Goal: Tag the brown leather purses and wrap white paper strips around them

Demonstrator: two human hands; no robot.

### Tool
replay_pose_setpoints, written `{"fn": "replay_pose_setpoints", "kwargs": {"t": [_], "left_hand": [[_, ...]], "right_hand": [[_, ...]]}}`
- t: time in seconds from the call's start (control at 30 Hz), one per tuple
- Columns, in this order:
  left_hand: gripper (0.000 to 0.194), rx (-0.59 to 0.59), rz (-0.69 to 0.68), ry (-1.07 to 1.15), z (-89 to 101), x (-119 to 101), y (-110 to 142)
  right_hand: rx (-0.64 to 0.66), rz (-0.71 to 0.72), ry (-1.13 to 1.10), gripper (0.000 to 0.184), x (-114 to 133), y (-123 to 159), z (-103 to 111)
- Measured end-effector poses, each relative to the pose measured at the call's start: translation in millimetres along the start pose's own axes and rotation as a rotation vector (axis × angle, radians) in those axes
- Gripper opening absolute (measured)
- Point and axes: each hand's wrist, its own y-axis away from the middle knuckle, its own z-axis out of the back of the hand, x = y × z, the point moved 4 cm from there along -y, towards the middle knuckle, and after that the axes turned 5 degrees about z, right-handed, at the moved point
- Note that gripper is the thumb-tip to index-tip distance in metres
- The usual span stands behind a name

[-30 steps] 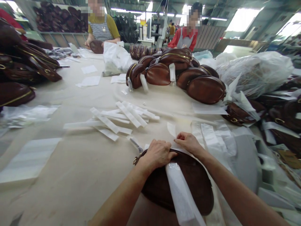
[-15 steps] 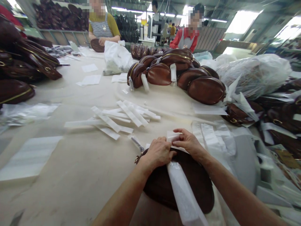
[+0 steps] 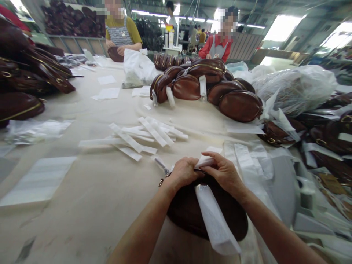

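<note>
A dark brown oval leather bag (image 3: 189, 214) lies on the beige table (image 3: 90, 205) right in front of me, with a white foam strip (image 3: 216, 220) wrapped across it. My left hand (image 3: 183, 172) is closed on the bag's top edge beside a metal ring. My right hand (image 3: 224, 172) pinches the upper end of the white strip (image 3: 205, 161) and folds it over the bag's top. The fingertips of both hands almost meet there.
Loose white foam strips (image 3: 143, 135) lie ahead on the table. A heap of brown bags (image 3: 209, 88) sits beyond, more bags at the left (image 3: 24, 84) and right (image 3: 327, 135). Plastic sacks (image 3: 294, 88) lie at the right. Two people work at the far end.
My right hand has lifted the end of the white strip off the table and folded it back over the bag's top. The left hand has stayed on the bag.
</note>
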Motion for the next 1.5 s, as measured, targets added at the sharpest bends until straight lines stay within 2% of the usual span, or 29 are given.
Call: {"fn": "replay_pose_setpoints", "kwargs": {"t": [0.1,0.2,0.33,0.43,0.5,0.67,0.93,1.2,1.5], "left_hand": [[0.018,0.023,0.038,-0.008,0.0,1,-1],[0.023,0.030,0.050,-0.026,0.2,1,-2],[0.025,0.034,0.031,-0.053,-0.9,0,-3],[0.018,0.036,0.002,-0.082,-2.0,0,-2],[0.023,0.037,-0.012,-0.104,-2.1,0,-1],[0.029,0.063,-0.057,-0.147,0.8,-3,0],[0.035,0.086,-0.120,-0.224,3.8,-8,9],[0.034,0.102,-0.167,-0.315,10.9,-12,30],[0.022,0.053,-0.123,-0.403,1.7,-11,29]], "right_hand": [[0.026,0.015,-0.048,0.037,3,9,-2],[0.005,0.043,0.005,0.034,7,20,-2],[-0.034,0.082,0.073,0.030,17,37,2],[-0.052,0.114,0.125,0.027,24,51,3],[-0.043,0.137,0.176,0.026,25,60,2],[-0.058,0.283,0.317,0.032,21,76,-4],[-0.074,0.639,0.492,0.045,35,87,-16],[-0.019,0.743,0.601,0.052,35,95,-24],[-0.107,0.840,0.622,0.053,37,98,-24]]}}
